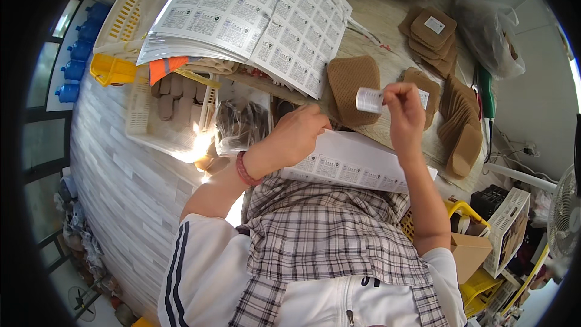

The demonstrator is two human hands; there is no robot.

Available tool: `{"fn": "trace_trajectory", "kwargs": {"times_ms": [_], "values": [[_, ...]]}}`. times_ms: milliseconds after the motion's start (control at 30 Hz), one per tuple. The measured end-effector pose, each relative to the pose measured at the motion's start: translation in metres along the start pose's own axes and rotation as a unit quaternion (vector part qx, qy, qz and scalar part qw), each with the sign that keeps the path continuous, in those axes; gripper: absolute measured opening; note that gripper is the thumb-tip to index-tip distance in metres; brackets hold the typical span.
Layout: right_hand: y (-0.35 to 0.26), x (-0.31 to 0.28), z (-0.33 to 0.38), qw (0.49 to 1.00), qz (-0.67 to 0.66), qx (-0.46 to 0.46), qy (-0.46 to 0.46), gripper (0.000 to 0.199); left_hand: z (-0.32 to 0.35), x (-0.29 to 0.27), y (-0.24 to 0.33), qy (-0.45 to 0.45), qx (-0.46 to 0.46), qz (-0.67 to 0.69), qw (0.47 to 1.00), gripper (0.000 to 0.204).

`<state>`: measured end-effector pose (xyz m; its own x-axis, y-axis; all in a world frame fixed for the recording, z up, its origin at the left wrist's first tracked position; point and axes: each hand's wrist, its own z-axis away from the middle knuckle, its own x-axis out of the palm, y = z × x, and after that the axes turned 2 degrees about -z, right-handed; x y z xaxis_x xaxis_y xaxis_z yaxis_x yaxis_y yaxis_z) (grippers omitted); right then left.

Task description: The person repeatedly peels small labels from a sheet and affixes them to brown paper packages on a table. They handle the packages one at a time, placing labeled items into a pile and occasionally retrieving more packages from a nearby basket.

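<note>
My right hand [404, 109] pinches a small white printed sticker [369, 101], curled a little, above a brown textured pad [353, 79] with rounded corners on the table. My left hand [301, 134] is closed on the upper edge of a sheet of labels [348, 166], which hangs over the table's front edge above my lap. Rows of printed labels show along its lower part, and its upper part looks blank. Right of my right hand lies another brown pad [414, 77] with a white label on it, partly hidden by the hand.
A thick stack of label sheets [242, 18] covers the table's left part. At the right stand a leaning row of brown pads [458, 118], a pile of labelled pads [433, 29] and a plastic bag [487, 33]. A white crate [140, 109] sits below at the left.
</note>
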<state>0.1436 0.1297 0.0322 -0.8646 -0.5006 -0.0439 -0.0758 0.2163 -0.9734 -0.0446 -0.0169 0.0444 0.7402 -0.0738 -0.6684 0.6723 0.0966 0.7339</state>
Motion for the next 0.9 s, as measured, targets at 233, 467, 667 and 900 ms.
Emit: {"fn": "trace_trajectory", "kwargs": {"times_ms": [233,467,667,900], "values": [[0.031,-0.003,-0.045,0.989,0.111,0.067,-0.068,0.003,-0.022,0.019,0.002,0.174,0.190,-0.102,0.961,0.012],[0.039,-0.002,-0.048,0.980,0.169,0.068,-0.077,0.006,-0.026,0.026,-0.002,0.158,0.179,-0.101,0.966,0.013],[0.043,-0.002,-0.050,0.976,0.196,0.057,-0.080,0.007,-0.028,0.025,-0.003,0.156,0.179,-0.102,0.966,0.012],[0.039,-0.001,-0.051,0.972,0.215,0.042,-0.085,0.007,-0.029,0.024,-0.002,0.153,0.179,-0.107,0.966,0.011]]}}
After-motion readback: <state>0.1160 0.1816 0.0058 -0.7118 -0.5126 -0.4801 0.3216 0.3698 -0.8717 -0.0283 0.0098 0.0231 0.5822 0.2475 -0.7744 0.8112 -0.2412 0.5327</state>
